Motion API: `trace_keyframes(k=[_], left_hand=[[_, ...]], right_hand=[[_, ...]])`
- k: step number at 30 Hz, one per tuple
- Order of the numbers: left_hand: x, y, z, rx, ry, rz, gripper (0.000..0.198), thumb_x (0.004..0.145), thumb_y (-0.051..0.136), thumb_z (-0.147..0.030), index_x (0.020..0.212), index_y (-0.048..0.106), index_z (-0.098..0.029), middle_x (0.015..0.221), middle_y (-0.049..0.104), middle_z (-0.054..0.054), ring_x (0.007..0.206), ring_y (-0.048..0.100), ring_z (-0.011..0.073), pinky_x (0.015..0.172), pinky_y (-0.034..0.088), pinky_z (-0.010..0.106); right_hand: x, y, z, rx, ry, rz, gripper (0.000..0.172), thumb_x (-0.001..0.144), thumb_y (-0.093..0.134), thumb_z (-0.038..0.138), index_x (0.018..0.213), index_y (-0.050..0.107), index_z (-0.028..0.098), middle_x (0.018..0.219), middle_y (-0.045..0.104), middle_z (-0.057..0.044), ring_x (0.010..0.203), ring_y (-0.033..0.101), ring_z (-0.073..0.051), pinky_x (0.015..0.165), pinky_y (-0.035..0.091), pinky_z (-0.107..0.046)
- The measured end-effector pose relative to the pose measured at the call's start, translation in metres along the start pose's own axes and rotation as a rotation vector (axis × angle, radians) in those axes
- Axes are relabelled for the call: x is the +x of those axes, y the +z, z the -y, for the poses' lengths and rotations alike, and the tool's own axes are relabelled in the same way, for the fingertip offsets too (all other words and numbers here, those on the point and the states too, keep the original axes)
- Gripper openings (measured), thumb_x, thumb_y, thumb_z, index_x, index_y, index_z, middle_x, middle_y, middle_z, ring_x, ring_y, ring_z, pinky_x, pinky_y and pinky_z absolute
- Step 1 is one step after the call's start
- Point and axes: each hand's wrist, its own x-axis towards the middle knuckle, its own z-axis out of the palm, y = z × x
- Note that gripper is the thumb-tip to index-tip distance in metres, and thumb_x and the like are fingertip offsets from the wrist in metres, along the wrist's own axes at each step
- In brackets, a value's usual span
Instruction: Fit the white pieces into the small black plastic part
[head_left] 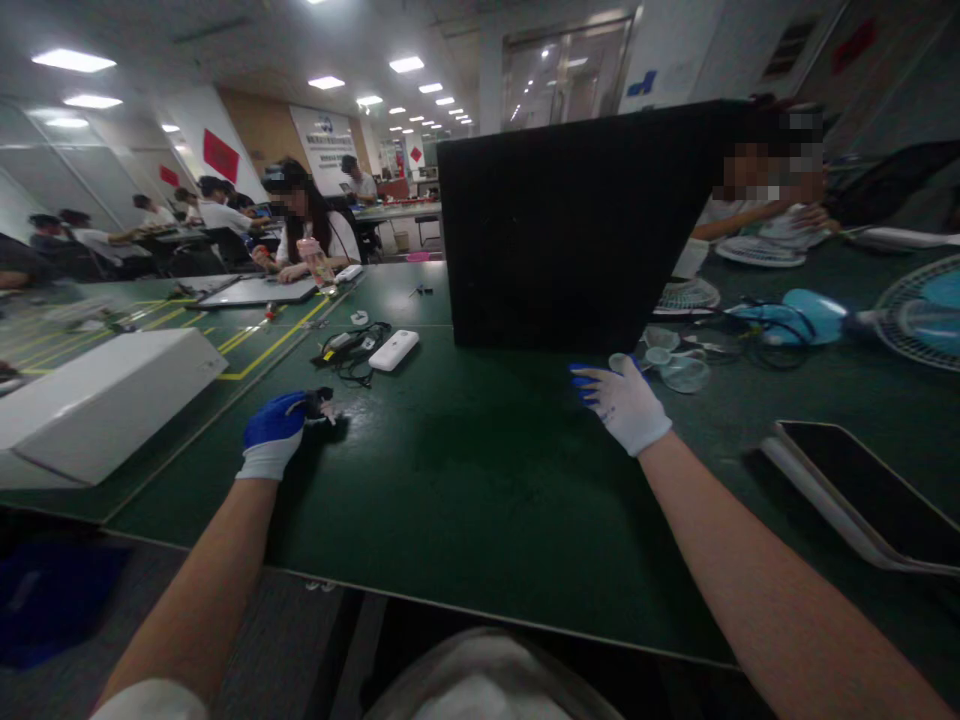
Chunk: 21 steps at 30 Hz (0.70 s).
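Standing beyond the right hand (pixel 626 405), a black panel (pixel 577 225) blocks the table (pixel 480 480).

No wording you can read here. The white banner (pixel 324 140) on the far wall carries a round logo and dark lines of print, all too blurred to make out. The red square signs (pixel 220 155) on the left wall show pale marks, unreadable. A blue shape (pixel 642 84) sits on the white wall panel, not legible either.
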Motion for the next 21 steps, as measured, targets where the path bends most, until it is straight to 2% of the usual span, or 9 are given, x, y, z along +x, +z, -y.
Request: trace_keyframes(k=[3,6,9,12,14,16,19,21], left_hand=[[-0.002,-0.005,0.002,0.134,0.165,-0.076,0.030,0.078,0.065,-0.027,0.104,0.077,-0.018,0.136,0.067,0.009,0.129,0.059,0.0305,0.113,0.042,0.046],[-0.006,-0.007,-0.002,0.154,0.209,-0.105,0.030,0.075,0.068,-0.027,0.103,0.077,-0.019,0.139,0.064,0.009,0.130,0.057,0.0327,0.114,0.040,0.050],[-0.008,0.000,-0.010,0.038,0.204,-0.111,0.031,0.084,0.057,-0.024,0.110,0.075,-0.020,0.140,0.064,0.007,0.128,0.059,0.0271,0.115,0.040,0.046],[-0.006,0.011,-0.016,-0.159,0.093,-0.134,0.039,0.093,0.048,-0.027,0.126,0.066,-0.018,0.139,0.064,0.008,0.128,0.060,0.0224,0.114,0.043,0.041],[-0.001,0.019,-0.018,-0.237,0.016,-0.082,0.045,0.094,0.051,-0.037,0.134,0.060,-0.017,0.140,0.063,0.009,0.127,0.060,0.0229,0.112,0.045,0.040],[0.003,0.025,-0.020,-0.253,0.001,0.011,0.054,0.092,0.057,-0.045,0.138,0.057,-0.017,0.143,0.061,0.011,0.127,0.060,0.0240,0.111,0.046,0.039],[0.004,0.032,-0.025,-0.177,0.016,0.117,0.071,0.081,0.070,-0.051,0.142,0.055,-0.019,0.142,0.060,0.012,0.124,0.061,0.0263,0.108,0.047,0.039],[0.002,0.035,-0.032,-0.118,-0.007,0.158,0.080,0.075,0.077,-0.053,0.144,0.053,-0.021,0.134,0.065,0.012,0.117,0.065,0.0272,0.104,0.049,0.040]], right_hand=[[0.000,-0.002,-0.003,0.082,0.001,0.008,0.080,0.096,0.015,0.071,0.113,0.073,0.018,0.099,0.074,-0.014,0.089,0.068,-0.027,0.074,0.056,-0.036],[0.000,-0.002,-0.003,0.080,0.008,-0.015,0.079,0.096,0.017,0.071,0.112,0.074,0.019,0.103,0.074,-0.014,0.094,0.068,-0.028,0.075,0.057,-0.036],[0.000,0.000,-0.003,0.059,0.025,-0.023,0.080,0.096,0.016,0.072,0.111,0.074,0.019,0.105,0.073,-0.014,0.094,0.068,-0.027,0.076,0.056,-0.036],[0.000,0.001,-0.002,0.036,0.014,-0.028,0.081,0.095,0.016,0.073,0.111,0.074,0.018,0.106,0.073,-0.015,0.094,0.068,-0.027,0.076,0.056,-0.036],[-0.001,0.003,-0.001,0.010,-0.001,-0.026,0.082,0.094,0.016,0.074,0.111,0.073,0.018,0.107,0.073,-0.015,0.095,0.068,-0.028,0.077,0.056,-0.037],[-0.001,0.003,-0.001,-0.007,-0.002,-0.025,0.083,0.094,0.016,0.075,0.112,0.073,0.017,0.107,0.073,-0.016,0.098,0.068,-0.029,0.078,0.056,-0.038],[-0.001,0.004,0.000,0.007,0.025,-0.036,0.082,0.093,0.017,0.075,0.112,0.073,0.018,0.108,0.073,-0.015,0.100,0.067,-0.030,0.079,0.055,-0.038],[0.000,0.003,0.000,0.030,0.042,-0.044,0.081,0.093,0.018,0.075,0.112,0.073,0.019,0.107,0.073,-0.015,0.100,0.067,-0.030,0.080,0.055,-0.038]])
